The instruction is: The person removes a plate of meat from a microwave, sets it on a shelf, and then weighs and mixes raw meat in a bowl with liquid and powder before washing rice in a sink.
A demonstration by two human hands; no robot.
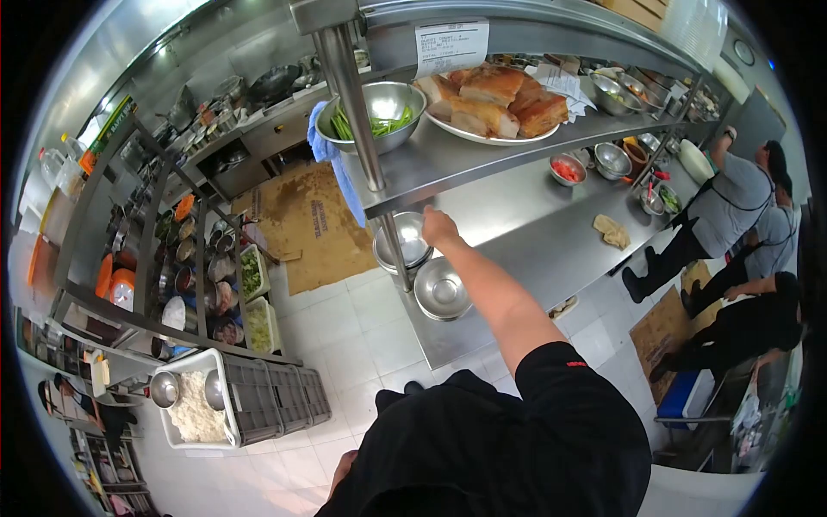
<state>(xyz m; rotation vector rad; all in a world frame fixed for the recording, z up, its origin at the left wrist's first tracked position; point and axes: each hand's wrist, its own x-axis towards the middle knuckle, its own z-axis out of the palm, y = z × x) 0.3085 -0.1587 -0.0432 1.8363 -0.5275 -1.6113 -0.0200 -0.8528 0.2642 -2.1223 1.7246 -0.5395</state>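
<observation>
My right hand reaches forward under the upper shelf, its fingers curled at the right rim of a metal bowl. That bowl sits at the counter's left end behind the shelf post, and looks stacked in another. A second metal bowl stands on the counter just below my wrist. Low beside my body, a small part of my left hand shows; its fingers are hidden. On the shelf above are a metal bowl of green vegetables and a white plate piled with large browned pieces of meat.
A steel post rises by the bowls. Along the counter are a folded cloth and a bowl of red pieces. Several people stand at right. A rack and a tub of rice are at left.
</observation>
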